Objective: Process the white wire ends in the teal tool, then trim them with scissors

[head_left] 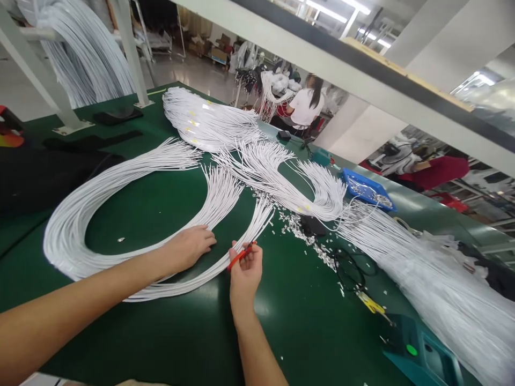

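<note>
Cable loop (66,236), white, lies left of centre on the green bench (298,311); the left hand (192,247) is palm down at its inner strands, fingers half bent, and whether it grips them I cannot tell; at centre the right hand (246,268) is curled closed round a red tool (238,259) against the outer strands; metal pieces (295,229) lie right of centre, a blue tray (364,180) to their upper right
</note>
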Demonstrator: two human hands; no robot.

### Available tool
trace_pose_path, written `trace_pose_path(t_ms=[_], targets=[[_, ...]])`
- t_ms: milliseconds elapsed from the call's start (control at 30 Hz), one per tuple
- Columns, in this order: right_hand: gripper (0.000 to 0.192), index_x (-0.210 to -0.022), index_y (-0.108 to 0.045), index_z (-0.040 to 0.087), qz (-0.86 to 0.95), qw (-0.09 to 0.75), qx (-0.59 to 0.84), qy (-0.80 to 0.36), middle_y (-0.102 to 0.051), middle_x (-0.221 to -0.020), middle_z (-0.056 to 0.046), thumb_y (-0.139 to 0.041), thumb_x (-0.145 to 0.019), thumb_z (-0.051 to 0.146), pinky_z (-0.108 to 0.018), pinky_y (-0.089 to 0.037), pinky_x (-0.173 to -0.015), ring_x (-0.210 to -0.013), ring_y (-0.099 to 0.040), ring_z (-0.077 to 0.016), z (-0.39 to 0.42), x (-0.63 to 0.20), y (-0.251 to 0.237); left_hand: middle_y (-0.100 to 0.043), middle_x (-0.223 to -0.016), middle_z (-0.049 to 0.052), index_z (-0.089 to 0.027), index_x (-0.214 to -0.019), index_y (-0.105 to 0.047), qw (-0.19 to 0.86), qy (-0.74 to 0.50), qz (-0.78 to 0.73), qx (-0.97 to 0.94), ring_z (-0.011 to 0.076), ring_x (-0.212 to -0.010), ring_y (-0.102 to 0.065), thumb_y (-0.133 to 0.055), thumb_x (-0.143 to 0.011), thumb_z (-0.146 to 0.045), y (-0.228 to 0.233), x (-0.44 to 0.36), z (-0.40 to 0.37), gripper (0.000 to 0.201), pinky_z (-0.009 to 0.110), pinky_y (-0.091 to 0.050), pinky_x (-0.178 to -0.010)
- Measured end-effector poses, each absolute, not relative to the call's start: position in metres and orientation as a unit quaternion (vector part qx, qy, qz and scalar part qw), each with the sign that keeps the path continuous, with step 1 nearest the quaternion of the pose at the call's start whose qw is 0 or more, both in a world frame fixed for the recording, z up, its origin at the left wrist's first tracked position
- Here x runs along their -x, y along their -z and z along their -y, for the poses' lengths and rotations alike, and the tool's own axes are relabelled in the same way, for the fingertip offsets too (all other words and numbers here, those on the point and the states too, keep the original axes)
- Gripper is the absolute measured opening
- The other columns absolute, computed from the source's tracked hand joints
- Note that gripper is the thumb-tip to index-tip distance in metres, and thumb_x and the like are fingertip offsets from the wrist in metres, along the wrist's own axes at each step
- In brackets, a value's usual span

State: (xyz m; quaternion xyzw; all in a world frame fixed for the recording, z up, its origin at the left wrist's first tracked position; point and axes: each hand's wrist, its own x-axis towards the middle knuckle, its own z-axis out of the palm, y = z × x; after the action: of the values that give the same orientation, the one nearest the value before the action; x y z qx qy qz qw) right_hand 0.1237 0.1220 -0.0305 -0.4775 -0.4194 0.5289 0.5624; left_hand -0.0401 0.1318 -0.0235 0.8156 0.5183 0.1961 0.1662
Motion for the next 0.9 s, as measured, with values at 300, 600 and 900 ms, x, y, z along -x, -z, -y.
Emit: trace_pose_path(t_ms=[300, 600, 900], targets=[[0.015, -0.089, -0.049, 0.022, 0.595, 0.429, 0.451, -0.508, -0.05, -0.069, 0.005, -0.058, -0.082, 0.031, -0.02, -0.043, -0.051, -0.054, -0.047, -0.0077, -0.129, -0.138, 0.004, -0.067, -0.092, 0.009, -0.013, -0.103, -0.063, 0.757, -0.402, -0.386, -0.34, 0.0168, -0.074, -0.063, -0.055, -0.084, -0.051, -0.024, -0.009, -0.176, 0.044, 0.027, -0.049, -0.061], [0.035, -0.088, -0.057, 0.02, 0.531, 0.442, 0.553, -0.466, -0.059, -0.081, -0.001, -0.046, -0.086, 0.053, -0.022, -0.05, -0.048, -0.068, -0.063, -0.0145, -0.16, -0.21, -0.01, -0.059, -0.068, 0.001, -0.011, -0.087, -0.065, 0.788, -0.408, -0.411, -0.208, 0.0076, -0.062, -0.057, -0.077, -0.069, -0.017, 0.017, -0.034, -0.175, 0.022, 0.017, -0.048, -0.058], [0.041, -0.088, -0.068, 0.017, 0.513, 0.403, 0.571, -0.498, -0.062, -0.073, -0.001, -0.056, -0.079, 0.055, -0.02, -0.045, -0.047, -0.059, -0.058, -0.0119, -0.182, -0.206, 0.026, -0.061, -0.072, 0.0, -0.012, -0.094, -0.063, 0.765, -0.33, -0.491, -0.255, 0.0091, -0.065, -0.058, -0.079, -0.068, -0.024, 0.021, -0.048, -0.126, 0.033, 0.023, -0.049, -0.065]])
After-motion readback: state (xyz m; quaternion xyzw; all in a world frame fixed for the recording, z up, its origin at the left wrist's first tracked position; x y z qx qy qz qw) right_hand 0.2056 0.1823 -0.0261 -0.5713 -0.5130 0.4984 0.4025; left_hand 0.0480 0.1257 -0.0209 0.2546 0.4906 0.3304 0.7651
